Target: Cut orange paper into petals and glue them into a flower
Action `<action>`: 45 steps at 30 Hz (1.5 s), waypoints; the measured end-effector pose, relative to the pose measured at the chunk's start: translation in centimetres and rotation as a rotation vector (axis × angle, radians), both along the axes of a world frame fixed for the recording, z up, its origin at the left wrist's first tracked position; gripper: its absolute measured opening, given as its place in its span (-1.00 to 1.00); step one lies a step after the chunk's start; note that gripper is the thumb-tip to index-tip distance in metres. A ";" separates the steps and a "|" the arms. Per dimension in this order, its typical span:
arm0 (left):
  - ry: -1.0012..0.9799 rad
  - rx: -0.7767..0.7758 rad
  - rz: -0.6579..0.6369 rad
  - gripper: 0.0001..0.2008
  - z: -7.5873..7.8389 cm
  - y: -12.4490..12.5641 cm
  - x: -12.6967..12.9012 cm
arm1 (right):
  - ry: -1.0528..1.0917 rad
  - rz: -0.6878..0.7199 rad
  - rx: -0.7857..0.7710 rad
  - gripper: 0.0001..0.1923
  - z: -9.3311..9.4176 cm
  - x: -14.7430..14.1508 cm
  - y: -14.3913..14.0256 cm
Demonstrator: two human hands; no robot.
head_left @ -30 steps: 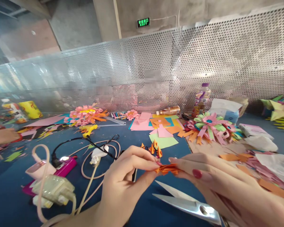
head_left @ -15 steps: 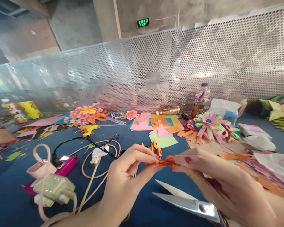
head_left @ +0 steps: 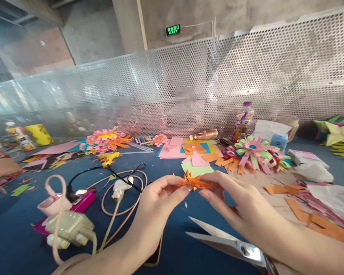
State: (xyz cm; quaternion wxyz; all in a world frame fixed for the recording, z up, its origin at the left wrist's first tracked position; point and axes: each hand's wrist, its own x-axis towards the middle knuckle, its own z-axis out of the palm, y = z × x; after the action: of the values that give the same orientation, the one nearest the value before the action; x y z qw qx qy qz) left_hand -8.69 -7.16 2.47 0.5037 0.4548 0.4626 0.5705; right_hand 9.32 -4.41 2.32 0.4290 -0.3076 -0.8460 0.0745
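My left hand (head_left: 157, 206) and my right hand (head_left: 235, 206) pinch a small folded orange paper piece (head_left: 193, 182) between their fingertips, held a little above the blue tabletop (head_left: 14, 236). The paper has spiky cut points. Open scissors (head_left: 223, 242) lie on the table just below my right wrist, blades pointing left.
Sheets of coloured paper (head_left: 196, 158) lie behind my hands. A pink and green paper flower (head_left: 253, 152) sits at the right, another pink flower (head_left: 106, 139) at the back left. A yellow glue gun (head_left: 110, 157), cables, a power strip (head_left: 70, 227) and a bottle (head_left: 243, 120) stand around. Another person's hand (head_left: 1, 168) is at the far left.
Both hands have moved away from me and slightly up with the orange paper. The scissors have not moved.
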 end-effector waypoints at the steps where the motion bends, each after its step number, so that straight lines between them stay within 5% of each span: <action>1: -0.002 -0.006 -0.002 -0.81 0.0 0.0 0.0 | -0.005 0.012 -0.008 -0.86 0.0 -0.1 0.0; 45: 0.012 -0.111 -0.051 -0.76 -0.3 -0.2 0.3 | 0.023 0.099 -0.281 -0.76 -0.8 -0.6 -0.7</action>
State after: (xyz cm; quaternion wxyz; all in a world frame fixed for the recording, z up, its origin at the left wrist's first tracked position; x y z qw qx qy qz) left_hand -8.40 -7.35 2.20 0.5397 0.4413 0.4847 0.5282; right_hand 8.76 -5.07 1.56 0.3871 -0.3216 -0.8366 0.2165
